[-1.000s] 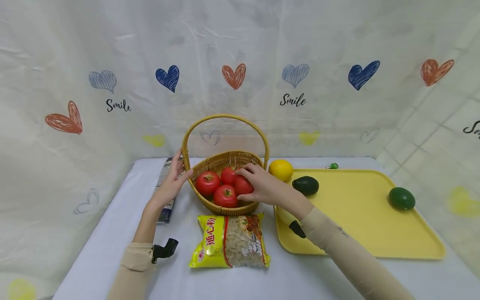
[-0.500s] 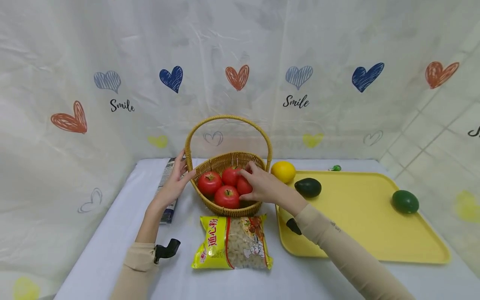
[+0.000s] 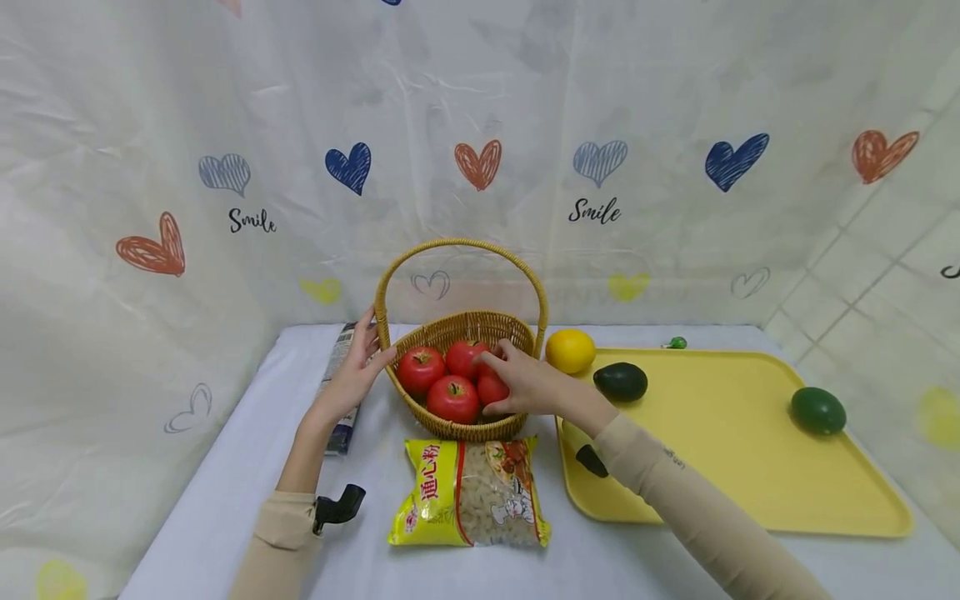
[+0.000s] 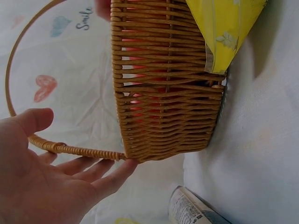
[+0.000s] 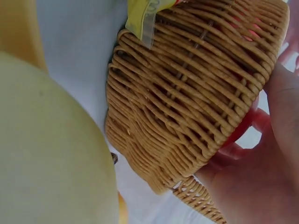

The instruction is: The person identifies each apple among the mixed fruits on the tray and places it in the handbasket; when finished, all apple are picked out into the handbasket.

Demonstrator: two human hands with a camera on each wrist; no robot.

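Note:
A wicker basket (image 3: 465, 429) with a tall arched handle holds several red apples (image 3: 422, 371). Inside it, my right hand (image 3: 528, 385) curls fingers and thumb round the rightmost apple (image 3: 492, 388); in the right wrist view the basket wall hides most of that apple (image 5: 243, 128). My left hand (image 3: 348, 383) steadies the basket's left side. Seen from the left wrist, its fingers (image 4: 114, 179) lie nearly straight behind the handle (image 4: 84, 150) where it meets the rim, the thumb on the other side. Just in front of the basket lies a yellow pasta bag (image 3: 470, 493).
On the right is a yellow tray (image 3: 720, 450) bearing a dark avocado (image 3: 620, 382) and a green oval fruit (image 3: 817, 411). A lemon (image 3: 570, 351) sits at its back left corner, a small green item (image 3: 677, 342) behind it. A long printed package (image 3: 341, 433) lies left of the basket.
The whole scene shifts slightly right and down as the head view moves. Both hands keep their places at the basket, the right one still on the same apple.

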